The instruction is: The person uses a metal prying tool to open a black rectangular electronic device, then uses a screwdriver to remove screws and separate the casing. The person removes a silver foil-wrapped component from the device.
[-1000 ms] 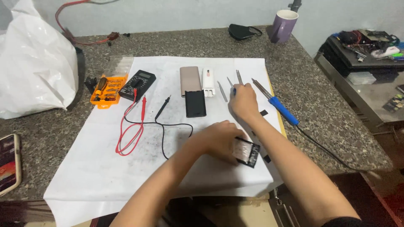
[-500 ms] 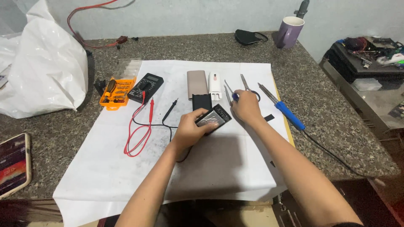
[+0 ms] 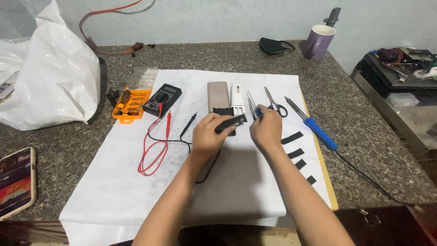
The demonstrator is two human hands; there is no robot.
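Near the middle of the white paper sheet (image 3: 114,200), toward its far edge, the left hand (image 3: 207,136) is closed around a flat black battery-like block (image 3: 230,122), held tilted just above the paper. The right hand (image 3: 266,130) sits just beside it, fingers pinched on a blue-handled tool (image 3: 257,112) whose tip I cannot make out. Right behind the block lie a tan rectangular case (image 3: 218,95) and a white slim case (image 3: 237,94), side by side, then tweezers (image 3: 250,101) and scissors (image 3: 274,104). Four black tape strips (image 3: 292,137) run down the paper's right edge, next to a blue-handled soldering iron (image 3: 314,125) whose cord crosses the stone counter (image 3: 364,118). Left of the hands, red and black probe leads (image 3: 157,146) trail from a black multimeter (image 3: 162,99), with an orange screwdriver-bit tray (image 3: 129,105) at the paper's far left corner. Off the paper: a white plastic bag (image 3: 50,82) at the counter's left, a phone (image 3: 16,182) at the near left edge, a purple mug (image 3: 318,42) at the far right. The paper's near half lies open
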